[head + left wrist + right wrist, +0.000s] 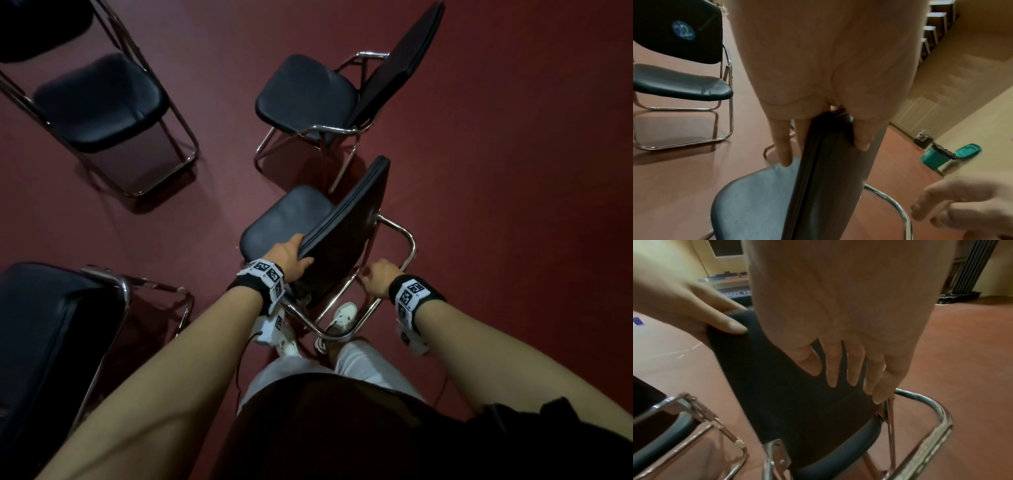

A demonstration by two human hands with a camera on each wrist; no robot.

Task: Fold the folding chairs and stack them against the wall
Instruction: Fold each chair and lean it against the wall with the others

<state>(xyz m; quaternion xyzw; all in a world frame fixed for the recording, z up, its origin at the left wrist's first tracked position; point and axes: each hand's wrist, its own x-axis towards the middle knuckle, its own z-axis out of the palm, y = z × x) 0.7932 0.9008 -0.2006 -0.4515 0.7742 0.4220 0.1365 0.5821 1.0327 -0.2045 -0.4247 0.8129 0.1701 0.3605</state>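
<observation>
The nearest folding chair stands unfolded right in front of me, with a dark padded seat [284,219], a black backrest [346,233] and a chrome frame [409,245]. My left hand [291,255] grips the backrest's top edge at its near corner; in the left wrist view its thumb [861,139] lies on the rear face and its fingers [783,146] on the front. My right hand [376,275] hovers behind the backrest with fingers [851,369] straight and spread. Its little finger touches the chrome frame tube [931,404].
Three more unfolded chairs stand around on the red floor: one far left [99,99], one straight ahead [308,92], one close at my left [51,342]. My feet [342,318] are under the near chair's frame. A green bin [937,157] stands by the beige wall [962,81].
</observation>
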